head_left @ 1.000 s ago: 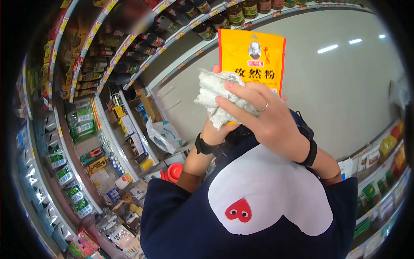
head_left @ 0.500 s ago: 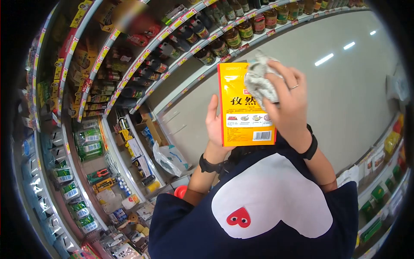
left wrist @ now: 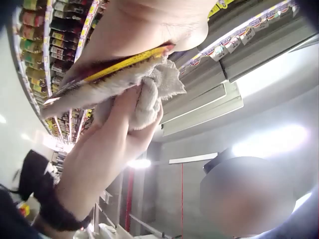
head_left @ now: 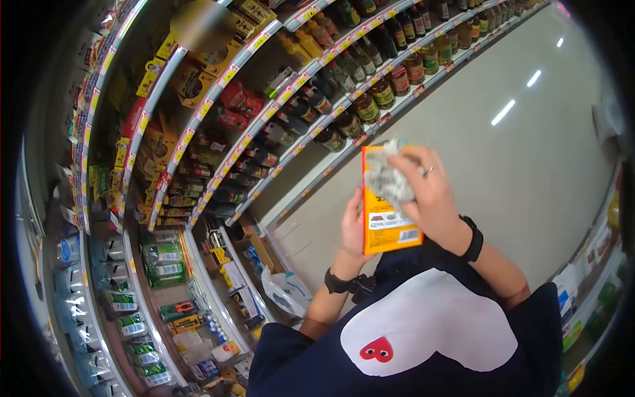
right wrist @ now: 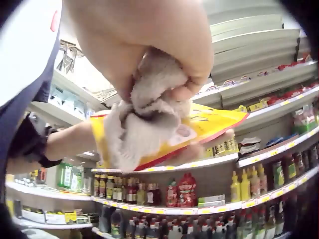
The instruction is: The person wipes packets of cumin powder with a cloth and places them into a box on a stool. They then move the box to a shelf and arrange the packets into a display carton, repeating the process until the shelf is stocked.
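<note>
A yellow cumin powder pouch (head_left: 380, 240) with red edges is in front of the person's chest in the head view. The left hand (head_left: 352, 225) holds it from the left side and behind, with the thumb along its edge. Bunched in the right hand (head_left: 433, 198) is a greyish-white cloth (head_left: 390, 177), lying over the upper part of the pouch's printed face. From the right wrist, the right fingers pinch the cloth (right wrist: 144, 132) against the yellow pouch (right wrist: 217, 119). The left wrist view shows the pouch (left wrist: 127, 62) nearly edge-on between the left palm and the cloth.
Curved store shelves (head_left: 317, 69) with bottles and jars run along the left and far side. Lower shelves hold green packages (head_left: 165, 271) and small tools. A white plastic bag (head_left: 284, 291) sits by the shelf base. Grey floor (head_left: 476, 152) stretches to the right.
The right hand has moved the cloth from the pouch's lower left to its upper right, then back leftward across the upper face. The pouch sits lower in view, and the head view has shifted, showing more shelving.
</note>
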The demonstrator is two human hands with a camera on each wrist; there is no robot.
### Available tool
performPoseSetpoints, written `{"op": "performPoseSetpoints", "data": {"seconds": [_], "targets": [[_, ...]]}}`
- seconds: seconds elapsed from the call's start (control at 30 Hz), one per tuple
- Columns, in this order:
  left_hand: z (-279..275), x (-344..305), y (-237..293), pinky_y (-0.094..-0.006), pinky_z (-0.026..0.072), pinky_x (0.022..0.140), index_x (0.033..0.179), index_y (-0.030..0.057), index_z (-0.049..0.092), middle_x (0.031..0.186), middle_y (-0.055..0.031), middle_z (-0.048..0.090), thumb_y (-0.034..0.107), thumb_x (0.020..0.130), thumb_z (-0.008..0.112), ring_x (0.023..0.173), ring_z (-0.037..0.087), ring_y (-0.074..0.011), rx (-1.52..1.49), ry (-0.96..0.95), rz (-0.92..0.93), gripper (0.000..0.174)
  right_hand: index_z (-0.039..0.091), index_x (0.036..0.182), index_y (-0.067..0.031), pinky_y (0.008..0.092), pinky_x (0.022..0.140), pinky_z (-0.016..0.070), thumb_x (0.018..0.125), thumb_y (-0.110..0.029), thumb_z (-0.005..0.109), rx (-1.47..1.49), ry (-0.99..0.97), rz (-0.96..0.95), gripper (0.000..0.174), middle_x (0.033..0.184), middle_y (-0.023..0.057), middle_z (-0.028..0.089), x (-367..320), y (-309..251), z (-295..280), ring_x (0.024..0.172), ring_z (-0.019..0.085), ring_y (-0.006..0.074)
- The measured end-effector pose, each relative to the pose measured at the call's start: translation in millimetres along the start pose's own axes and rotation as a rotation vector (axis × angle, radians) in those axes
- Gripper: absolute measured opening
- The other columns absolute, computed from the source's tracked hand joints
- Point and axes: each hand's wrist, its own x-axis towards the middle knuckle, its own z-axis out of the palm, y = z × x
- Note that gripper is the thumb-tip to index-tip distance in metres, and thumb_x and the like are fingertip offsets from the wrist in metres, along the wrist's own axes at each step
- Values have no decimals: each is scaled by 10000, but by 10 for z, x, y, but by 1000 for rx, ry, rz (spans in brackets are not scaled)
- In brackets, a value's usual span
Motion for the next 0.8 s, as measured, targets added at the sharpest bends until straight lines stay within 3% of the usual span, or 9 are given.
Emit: {"op": "performPoseSetpoints", "data": {"seconds": [0.1, 0.17, 0.23, 0.27, 0.37, 0.53, 0.63, 0.77, 0.8], "targets": [[-62, 30, -52, -420, 419, 1047, 1417, 105, 414, 1371, -107, 531, 500, 1002, 301, 1220, 550, -261, 80, 31, 33, 584, 590, 1187, -73, 420, 848, 480, 628, -14, 688, -40, 105, 92, 571, 1158, 140, 529, 19, -48, 37, 954, 530, 338], [-164, 44, -50, -474, 386, 1068, 1455, 108, 360, 1424, -148, 467, 566, 971, 321, 1253, 509, -332, -161, 53, 103, 667, 627, 1161, -93, 403, 846, 479, 626, -98, 722, -24, -40, -81, 543, 1137, 123, 559, -183, -147, 171, 965, 539, 329], [101, 180, 50, -561, 328, 1083, 1481, 102, 311, 1464, -202, 395, 636, 929, 336, 1281, 443, -435, -244, -103, -48, 769, 633, 1149, -101, 397, 846, 479, 639, -132, 734, 13, -150, -166, 520, 1132, 114, 563, -372, -251, 209, 950, 545, 319], [128, 205, 130, -580, 298, 1090, 1447, 87, 377, 1436, -206, 438, 610, 930, 362, 1272, 445, -455, 36, 59, -55, 735, 640, 1137, -110, 390, 846, 479, 653, -166, 745, 56, -272, -250, 498, 1126, 104, 568, -410, -256, 209, 935, 550, 309], [83, 183, 172, -593, 302, 1082, 1448, 81, 369, 1459, -213, 408, 605, 928, 361, 1273, 433, -476, -41, -21, 55, 739, 631, 1134, -113, 353, 823, 488, 638, -144, 756, 81, -255, -206, 513, 1125, 85, 564, -435, -175, 110, 929, 537, 265], [-10, 127, 182, -465, 387, 1066, 1380, 76, 478, 1350, -135, 557, 479, 967, 392, 1210, 551, -324, -12, 56, 67, 583, 634, 1079, -79, 360, 807, 492, 585, -134, 794, -4, -52, 44, 522, 1044, 123, 547, -342, 36, -98, 923, 545, 300], [-166, 70, 147, -458, 396, 1062, 1379, 68, 469, 1362, -130, 543, 460, 974, 393, 1207, 554, -312, -20, 118, -101, 568, 631, 1093, -77, 356, 809, 489, 580, -129, 788, -112, -42, 17, 538, 1067, 127, 554, -220, 2, -184, 943, 555, 304], [-136, 87, 125, -476, 423, 1035, 1377, 59, 475, 1361, -135, 547, 450, 963, 416, 1193, 567, -333, -43, 139, -26, 572, 624, 1126, -78, 379, 812, 486, 589, -107, 752, -300, -10, -165, 553, 1144, 133, 558, -168, 70, -178, 986, 553, 312], [-110, 93, 147, -491, 427, 1028, 1370, 47, 479, 1371, -152, 535, 423, 948, 440, 1195, 564, -348, -53, 51, -43, 566, 627, 1122, -85, 393, 787, 483, 584, -106, 740, -302, 30, -59, 551, 1115, 123, 564, -170, 128, -165, 965, 553, 302]]}}
